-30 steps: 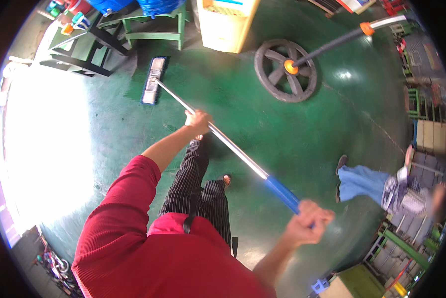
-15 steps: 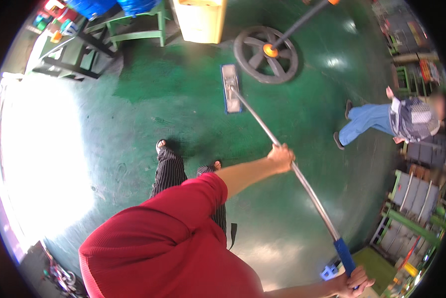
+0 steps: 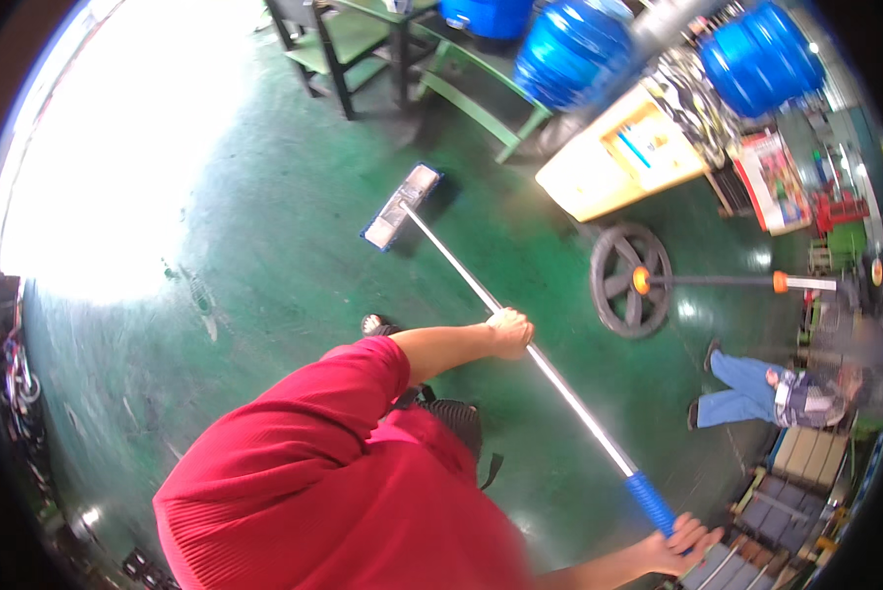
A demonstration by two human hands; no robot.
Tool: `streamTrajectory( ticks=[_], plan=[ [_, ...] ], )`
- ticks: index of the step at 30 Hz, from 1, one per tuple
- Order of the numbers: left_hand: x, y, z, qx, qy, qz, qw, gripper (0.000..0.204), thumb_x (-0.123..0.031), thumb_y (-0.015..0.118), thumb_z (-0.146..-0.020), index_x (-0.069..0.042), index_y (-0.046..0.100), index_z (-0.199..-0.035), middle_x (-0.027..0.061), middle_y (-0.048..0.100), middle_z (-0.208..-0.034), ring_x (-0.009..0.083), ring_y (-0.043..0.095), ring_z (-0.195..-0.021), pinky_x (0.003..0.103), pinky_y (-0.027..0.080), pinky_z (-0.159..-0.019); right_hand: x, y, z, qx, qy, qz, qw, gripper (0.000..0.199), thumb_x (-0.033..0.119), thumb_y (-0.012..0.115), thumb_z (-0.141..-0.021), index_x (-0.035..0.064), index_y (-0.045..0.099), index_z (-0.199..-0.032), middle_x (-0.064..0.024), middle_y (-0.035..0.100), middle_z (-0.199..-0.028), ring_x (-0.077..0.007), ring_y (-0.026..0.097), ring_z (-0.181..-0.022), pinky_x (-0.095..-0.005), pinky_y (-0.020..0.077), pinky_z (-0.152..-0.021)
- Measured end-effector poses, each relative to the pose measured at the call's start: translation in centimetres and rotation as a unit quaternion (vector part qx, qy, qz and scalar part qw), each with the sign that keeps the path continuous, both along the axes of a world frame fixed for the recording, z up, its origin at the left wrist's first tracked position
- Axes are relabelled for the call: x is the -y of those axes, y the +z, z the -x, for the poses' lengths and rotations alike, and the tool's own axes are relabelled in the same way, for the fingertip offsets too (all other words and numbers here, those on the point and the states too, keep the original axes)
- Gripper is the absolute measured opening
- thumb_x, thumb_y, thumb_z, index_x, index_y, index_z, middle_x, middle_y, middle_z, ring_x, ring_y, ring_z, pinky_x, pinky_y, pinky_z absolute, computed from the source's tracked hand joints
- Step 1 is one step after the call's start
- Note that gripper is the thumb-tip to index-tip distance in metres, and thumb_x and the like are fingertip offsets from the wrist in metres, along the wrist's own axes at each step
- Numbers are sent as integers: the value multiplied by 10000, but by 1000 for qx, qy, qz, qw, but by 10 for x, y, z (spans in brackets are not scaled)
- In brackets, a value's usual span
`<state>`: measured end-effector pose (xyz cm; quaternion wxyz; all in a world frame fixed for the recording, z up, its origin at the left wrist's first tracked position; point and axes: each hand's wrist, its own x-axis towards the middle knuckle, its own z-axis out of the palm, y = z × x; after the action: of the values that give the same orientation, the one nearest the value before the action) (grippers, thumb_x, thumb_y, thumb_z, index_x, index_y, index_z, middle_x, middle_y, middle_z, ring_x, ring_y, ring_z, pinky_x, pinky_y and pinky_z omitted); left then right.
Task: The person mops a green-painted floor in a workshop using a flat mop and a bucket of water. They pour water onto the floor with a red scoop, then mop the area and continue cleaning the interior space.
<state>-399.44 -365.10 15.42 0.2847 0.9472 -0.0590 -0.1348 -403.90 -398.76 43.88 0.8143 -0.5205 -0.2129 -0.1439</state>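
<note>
Two large blue barrels [image 3: 571,61] lie or stand at the top of the view, a second one [image 3: 759,57] further right, both closed to sight so that what is in them cannot be told; just below them sits a yellow box-like cabinet [image 3: 626,152] whose inside is likewise hidden. On the green floor [image 3: 264,285] a flat mop [image 3: 401,206] rests with its pale rectangular head down, near a green bench [image 3: 476,108] and in front of the cabinet. Its long silver handle [image 3: 559,379] runs diagonally from the head toward the lower right, ending in a blue grip [image 3: 651,503]. The left hand [image 3: 509,332] is wrapped round the handle about midway along it, fingers curled shut over the metal so the shaft passes through the fist. The right hand [image 3: 682,546] closes on the top end just past the blue grip, fingers folded round it (the very end of the handle is hidden inside that hand). The person wears a red top [image 3: 333,482]. To the right a dark wheel [image 3: 630,280] lies on the floor with a long rod running from it, and beyond it another person in blue trousers [image 3: 746,398] is down near some crates [image 3: 805,457].
</note>
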Motion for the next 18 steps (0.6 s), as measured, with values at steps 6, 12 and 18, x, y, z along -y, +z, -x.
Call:
streamTrajectory(
  ticks=[6, 12, 18],
  plan=[
    [-254, 113, 136, 51, 155, 51, 985, 106, -161, 531, -569, -83, 596, -601, 155, 556, -539, 334, 577, -548, 409, 475, -551, -238, 95, -24, -12, 24, -8, 1000, 340, 119, 360, -900, -71, 379, -1182, 54, 240, -496, -37, 229, -434, -214, 276, -509],
    [-495, 119, 209, 151, 280, 64, 946, 113, -181, 585, -654, -75, 550, -636, 139, 525, -504, 334, 565, -531, 425, 466, -538, -524, 81, -115, -40, 194, -19, 980, 286, 144, 374, -913, -31, 464, -1121, 71, 266, -475, -19, 246, -406, -192, 293, -495],
    [-743, 154, 282, 213, 434, 59, 873, 228, -235, 632, -687, -77, 470, -709, 104, 556, -643, 349, 562, -630, 430, 458, -547, -919, 89, -152, -58, 155, -1, 986, 315, 165, 437, -876, -53, 475, -1100, 80, 247, -474, -9, 238, -401, -166, 253, -474]
  ],
)
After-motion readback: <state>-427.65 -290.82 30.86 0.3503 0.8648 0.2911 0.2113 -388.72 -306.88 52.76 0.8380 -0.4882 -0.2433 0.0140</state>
